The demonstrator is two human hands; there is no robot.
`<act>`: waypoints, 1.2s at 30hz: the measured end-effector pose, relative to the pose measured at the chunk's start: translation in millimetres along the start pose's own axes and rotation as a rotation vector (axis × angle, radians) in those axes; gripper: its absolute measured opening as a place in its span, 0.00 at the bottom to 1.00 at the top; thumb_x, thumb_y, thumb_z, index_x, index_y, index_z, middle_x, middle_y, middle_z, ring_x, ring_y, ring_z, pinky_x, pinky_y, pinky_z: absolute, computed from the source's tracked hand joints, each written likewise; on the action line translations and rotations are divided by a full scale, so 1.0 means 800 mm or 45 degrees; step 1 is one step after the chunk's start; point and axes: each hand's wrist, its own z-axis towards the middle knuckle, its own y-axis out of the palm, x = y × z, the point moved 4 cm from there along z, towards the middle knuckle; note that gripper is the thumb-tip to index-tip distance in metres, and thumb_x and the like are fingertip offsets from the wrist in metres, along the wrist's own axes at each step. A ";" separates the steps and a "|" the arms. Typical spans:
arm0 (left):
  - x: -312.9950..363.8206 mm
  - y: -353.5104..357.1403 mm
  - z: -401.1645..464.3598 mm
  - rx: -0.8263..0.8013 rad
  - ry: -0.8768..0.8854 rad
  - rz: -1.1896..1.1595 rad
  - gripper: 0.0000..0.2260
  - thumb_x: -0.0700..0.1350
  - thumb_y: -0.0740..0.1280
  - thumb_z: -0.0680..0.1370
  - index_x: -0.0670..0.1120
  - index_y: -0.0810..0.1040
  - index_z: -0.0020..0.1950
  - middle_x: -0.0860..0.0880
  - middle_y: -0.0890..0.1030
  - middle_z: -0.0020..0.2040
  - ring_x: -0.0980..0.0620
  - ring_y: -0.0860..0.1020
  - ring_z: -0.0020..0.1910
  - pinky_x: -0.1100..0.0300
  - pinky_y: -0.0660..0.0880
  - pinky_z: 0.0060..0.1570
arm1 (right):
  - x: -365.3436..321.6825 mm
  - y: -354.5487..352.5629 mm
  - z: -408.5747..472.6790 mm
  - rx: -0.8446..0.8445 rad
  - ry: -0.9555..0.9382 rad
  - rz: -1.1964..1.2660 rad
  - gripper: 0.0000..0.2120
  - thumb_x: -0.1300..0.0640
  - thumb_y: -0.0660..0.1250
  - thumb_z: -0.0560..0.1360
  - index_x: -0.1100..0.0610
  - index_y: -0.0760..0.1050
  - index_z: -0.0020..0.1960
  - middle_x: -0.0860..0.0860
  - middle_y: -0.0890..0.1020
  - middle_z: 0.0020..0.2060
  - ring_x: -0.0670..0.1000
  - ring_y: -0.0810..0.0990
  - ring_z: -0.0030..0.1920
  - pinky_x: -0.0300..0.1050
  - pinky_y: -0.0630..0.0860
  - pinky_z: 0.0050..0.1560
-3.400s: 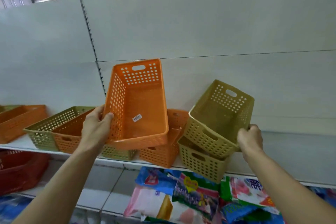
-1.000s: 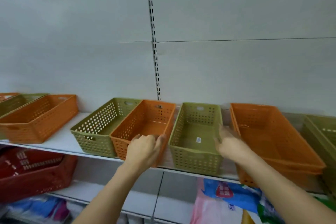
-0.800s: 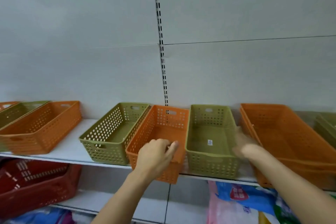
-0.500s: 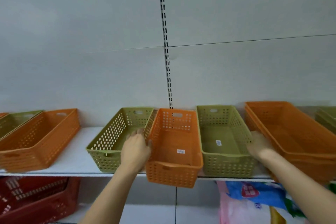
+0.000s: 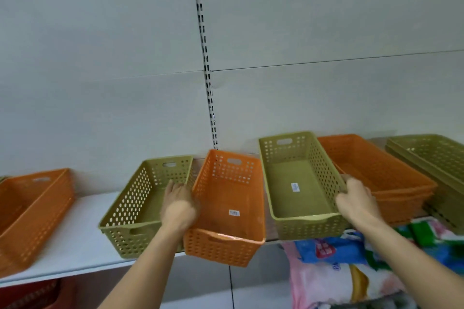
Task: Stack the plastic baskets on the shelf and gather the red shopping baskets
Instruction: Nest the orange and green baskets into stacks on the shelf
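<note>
White shelf (image 5: 75, 241) against a grey panelled wall, baskets in a loose row. Left hand (image 5: 178, 208) grips the left wall of the orange basket (image 5: 227, 211), fingers curled over the rim, front end hanging past the shelf edge. Right hand (image 5: 357, 202) clamps the right wall of the green basket (image 5: 298, 188), fingers wrapped over the rim, thumb hidden. Another green basket (image 5: 135, 206) sits loose just left of the orange one. Partly done: an orange stack (image 5: 381, 178) and a green stack (image 5: 434, 158) are already nested at right; large orange bin (image 5: 27, 211) far left. Left to do: nest these three singles. Red baskets (image 5: 30, 293) on the lower shelf look ungathered.
</note>
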 end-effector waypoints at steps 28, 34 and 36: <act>0.283 -0.061 -0.170 0.351 -0.254 -1.208 0.07 0.42 0.64 0.78 0.53 0.78 0.53 0.51 0.82 0.43 0.47 0.83 0.41 0.45 0.82 0.47 | 0.169 -0.327 0.074 -0.041 -0.259 0.550 0.19 0.68 0.59 0.77 0.60 0.70 0.67 0.61 0.79 0.57 0.57 0.80 0.48 0.45 0.76 0.37; 0.405 -0.030 -0.127 0.251 -0.212 -1.354 0.08 0.41 0.61 0.79 0.49 0.77 0.55 0.47 0.82 0.44 0.47 0.82 0.40 0.51 0.81 0.41 | 0.241 -0.385 0.136 0.114 -0.166 0.563 0.19 0.70 0.59 0.74 0.59 0.74 0.63 0.58 0.81 0.52 0.59 0.80 0.47 0.58 0.79 0.46; 0.431 -0.019 -0.103 0.243 -0.224 -1.337 0.07 0.43 0.62 0.79 0.50 0.77 0.54 0.50 0.82 0.42 0.46 0.83 0.41 0.45 0.82 0.46 | 0.260 -0.394 0.162 0.178 -0.130 0.559 0.19 0.68 0.60 0.73 0.57 0.76 0.61 0.57 0.82 0.51 0.61 0.81 0.50 0.62 0.79 0.51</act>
